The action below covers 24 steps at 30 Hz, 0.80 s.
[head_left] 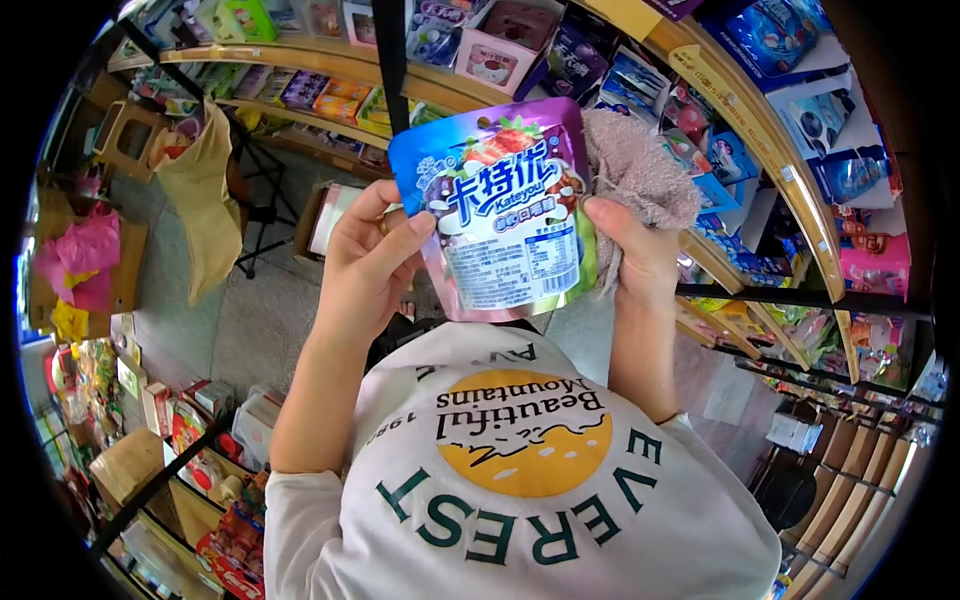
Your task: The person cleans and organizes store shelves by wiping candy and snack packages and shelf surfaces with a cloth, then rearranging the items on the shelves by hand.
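Observation:
A shiny candy pouch (pixel 505 225), blue and purple with large Chinese lettering and the word "Kateyou", is held up in front of my chest. My left hand (pixel 385 240) pinches its left edge, thumb on the printed face. On the right edge, my right hand (pixel 635 245) grips the pouch with its thumb in front. A pinkish-grey cloth (pixel 640 170) is bunched behind the pouch at my right hand and seems held against it by the fingers, which are hidden.
Ahead and to the right, wooden shelves (pixel 745 110) carry many packaged sweets in boxes. A brown paper sheet (pixel 205 215) and a black folding stand (pixel 260 200) are at the left. Lower left is another stocked shelf (pixel 190 500). Grey tiles (pixel 265 315) cover the floor.

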Each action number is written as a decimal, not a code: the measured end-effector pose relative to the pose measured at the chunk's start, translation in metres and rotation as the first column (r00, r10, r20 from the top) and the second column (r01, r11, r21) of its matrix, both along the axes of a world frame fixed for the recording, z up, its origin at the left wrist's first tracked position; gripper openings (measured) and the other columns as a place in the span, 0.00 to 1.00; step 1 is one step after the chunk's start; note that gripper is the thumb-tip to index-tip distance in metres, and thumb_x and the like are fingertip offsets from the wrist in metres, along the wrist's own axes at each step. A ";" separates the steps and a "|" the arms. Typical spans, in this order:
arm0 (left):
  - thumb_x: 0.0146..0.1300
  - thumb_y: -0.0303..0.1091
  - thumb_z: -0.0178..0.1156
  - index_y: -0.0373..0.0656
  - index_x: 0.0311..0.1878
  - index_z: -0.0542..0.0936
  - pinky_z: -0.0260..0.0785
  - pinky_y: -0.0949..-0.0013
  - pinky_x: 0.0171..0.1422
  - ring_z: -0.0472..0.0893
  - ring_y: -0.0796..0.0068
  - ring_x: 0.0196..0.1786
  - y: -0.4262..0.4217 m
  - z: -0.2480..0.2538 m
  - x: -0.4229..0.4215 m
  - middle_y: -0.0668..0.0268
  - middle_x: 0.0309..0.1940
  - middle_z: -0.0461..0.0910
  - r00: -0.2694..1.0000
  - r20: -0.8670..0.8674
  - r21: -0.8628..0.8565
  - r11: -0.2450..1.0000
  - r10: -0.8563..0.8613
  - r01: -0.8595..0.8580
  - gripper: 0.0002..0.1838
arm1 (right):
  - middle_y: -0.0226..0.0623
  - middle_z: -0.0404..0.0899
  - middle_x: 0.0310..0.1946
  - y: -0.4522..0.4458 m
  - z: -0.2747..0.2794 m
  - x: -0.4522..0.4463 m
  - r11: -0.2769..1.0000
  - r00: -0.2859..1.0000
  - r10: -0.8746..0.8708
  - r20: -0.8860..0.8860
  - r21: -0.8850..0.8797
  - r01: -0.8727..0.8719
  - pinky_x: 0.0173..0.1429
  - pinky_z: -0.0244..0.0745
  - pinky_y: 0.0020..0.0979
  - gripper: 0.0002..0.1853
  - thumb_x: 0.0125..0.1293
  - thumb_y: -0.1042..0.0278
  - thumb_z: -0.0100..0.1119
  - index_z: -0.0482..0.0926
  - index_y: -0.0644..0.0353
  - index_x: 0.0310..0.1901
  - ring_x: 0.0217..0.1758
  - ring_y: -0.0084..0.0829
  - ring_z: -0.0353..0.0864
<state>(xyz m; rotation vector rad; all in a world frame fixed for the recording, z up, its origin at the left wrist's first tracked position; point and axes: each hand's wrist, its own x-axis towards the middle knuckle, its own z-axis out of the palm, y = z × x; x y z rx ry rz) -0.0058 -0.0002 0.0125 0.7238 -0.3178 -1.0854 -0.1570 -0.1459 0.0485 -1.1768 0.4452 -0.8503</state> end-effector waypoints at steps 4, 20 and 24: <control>0.58 0.21 0.53 0.37 0.43 0.70 0.71 0.72 0.46 0.78 0.76 0.42 -0.004 -0.006 0.000 0.60 0.38 0.78 1.000 0.020 -0.037 0.999 -0.019 0.020 0.10 | 0.41 0.72 0.49 -0.001 0.002 -0.003 1.000 1.000 -0.008 0.008 0.025 0.008 0.57 0.65 0.31 0.29 0.43 0.83 0.61 0.68 0.69 0.52 0.51 0.31 0.72; 0.59 0.24 0.52 0.37 0.44 0.67 0.73 0.73 0.43 0.79 0.75 0.39 -0.019 -0.011 0.000 0.57 0.37 0.78 0.995 -0.057 0.006 0.996 -0.086 0.086 0.10 | 0.41 0.73 0.48 -0.007 0.002 -0.004 0.999 0.993 0.041 0.107 0.016 -0.043 0.57 0.65 0.31 0.28 0.45 0.82 0.62 0.68 0.69 0.52 0.50 0.31 0.72; 0.59 0.25 0.52 0.38 0.43 0.68 0.73 0.75 0.42 0.79 0.75 0.38 -0.024 -0.010 -0.002 0.58 0.36 0.78 0.997 -0.062 0.042 0.998 -0.049 0.052 0.09 | 0.40 0.74 0.46 -0.011 -0.005 -0.005 0.998 0.996 0.024 0.090 0.049 -0.029 0.55 0.66 0.31 0.28 0.45 0.82 0.62 0.68 0.69 0.52 0.48 0.31 0.73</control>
